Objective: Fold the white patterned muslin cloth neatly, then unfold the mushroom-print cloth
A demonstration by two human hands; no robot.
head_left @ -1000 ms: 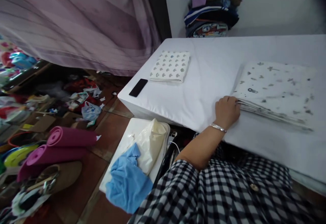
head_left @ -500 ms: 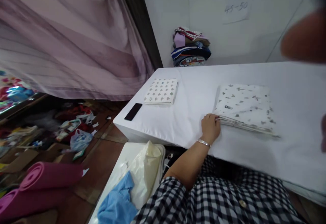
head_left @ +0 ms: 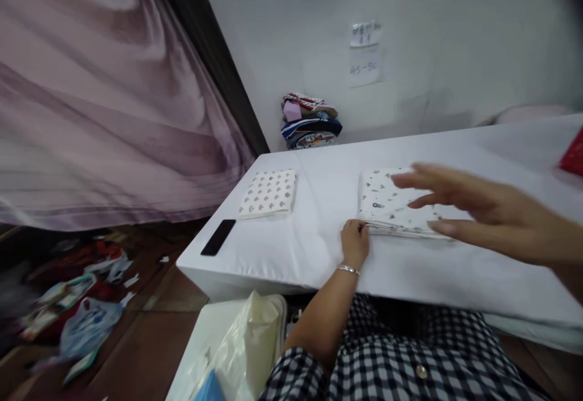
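Left hand [head_left: 355,244] closed on a corner of the folded printed cloth [head_left: 387,197], right hand [head_left: 483,209] raised with its fingers apart.

The cloth lies on the white-covered desk [head_left: 325,206], right of the frame's centre; the left hand, wearing a silver bracelet [head_left: 348,269], grips its lower left corner between bent fingers. The right hand reaches in from the right edge, holding nothing, thumb and fingers wide, and hides part of the cloth from view. Left of the frame's centre lies a second folded cloth [head_left: 268,194] with rows of grey motifs, a black phone [head_left: 218,237] just below and left of it. A stack of clothes [head_left: 312,123] shows at upper centre, against the wall [head_left: 432,42].
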